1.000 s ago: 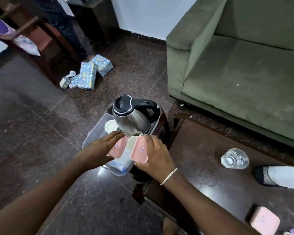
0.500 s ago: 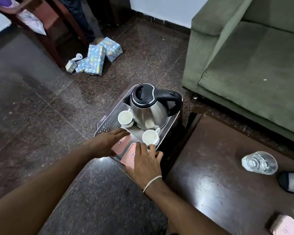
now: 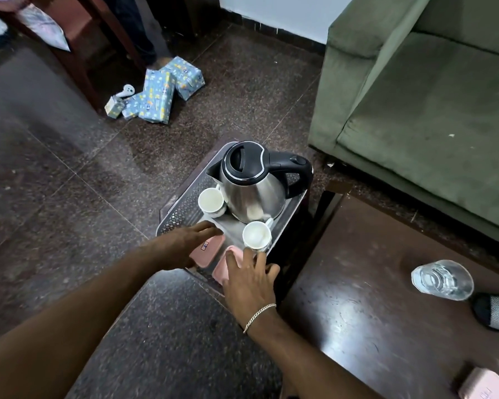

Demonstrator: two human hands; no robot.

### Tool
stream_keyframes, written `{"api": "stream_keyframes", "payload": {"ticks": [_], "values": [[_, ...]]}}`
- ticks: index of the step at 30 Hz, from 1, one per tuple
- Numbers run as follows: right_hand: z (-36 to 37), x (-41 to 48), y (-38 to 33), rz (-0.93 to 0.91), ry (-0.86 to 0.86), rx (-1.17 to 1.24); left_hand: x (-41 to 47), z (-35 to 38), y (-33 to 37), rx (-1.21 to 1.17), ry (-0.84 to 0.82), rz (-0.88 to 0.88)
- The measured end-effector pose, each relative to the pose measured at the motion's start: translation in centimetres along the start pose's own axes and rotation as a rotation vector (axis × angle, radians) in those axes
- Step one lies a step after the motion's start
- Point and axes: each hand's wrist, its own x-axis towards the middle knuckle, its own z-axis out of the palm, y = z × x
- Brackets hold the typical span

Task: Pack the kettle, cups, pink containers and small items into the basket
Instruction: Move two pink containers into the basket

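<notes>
A grey perforated basket (image 3: 182, 210) stands on a dark stool in the middle of the head view. In its far half stands a steel kettle (image 3: 254, 191) with a black lid and handle. One white cup (image 3: 211, 201) sits left of the kettle, another white cup (image 3: 257, 234) in front of it. Two pink containers lie flat at the near end: the left pink container (image 3: 209, 249) and the right pink container (image 3: 222, 269). My left hand (image 3: 185, 246) rests flat over the left one, fingers spread. My right hand (image 3: 249, 279) lies over the right one, fingertips near the front cup.
A dark wooden table (image 3: 372, 318) at the right carries a clear glass (image 3: 442, 279) and a third pink container (image 3: 484, 387) at its near corner. A socked foot (image 3: 496, 312) rests on it. A green sofa (image 3: 429, 110) stands behind. Blue wrapped packages (image 3: 159, 90) lie on the floor by chair legs.
The two pink containers went from upright in my hands to lying flat in the basket. My fingers have loosened and spread over them. The view has shifted to the left.
</notes>
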Motion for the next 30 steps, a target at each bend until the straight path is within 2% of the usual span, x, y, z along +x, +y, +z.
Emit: {"api": "stream_keyframes", "payload": {"ticks": [8, 14, 23, 26, 30], "values": [[0.5, 0.3, 0.2, 0.045, 0.016, -0.010, 0.3, 0.9, -0.5, -0.025, 0.017, -0.048], [0.7, 0.5, 0.9, -0.006, 0.067, 0.002, 0.3, 1.1, -0.3, 0.010, 0.038, -0.076], [-2.2, -1.4, 5.8, -0.054, 0.177, 0.047, -0.6, -0.3, 1.5, 0.128, 0.048, -0.130], [-3.9, -3.1, 9.1, -0.014, 0.198, 0.051, -0.6, -1.1, 4.0, 0.215, 0.161, -0.055], [-5.3, -6.6, 14.9, 0.045, 0.212, 0.044, 0.5, -2.0, 9.4, 0.208, 0.262, 0.073]]}}
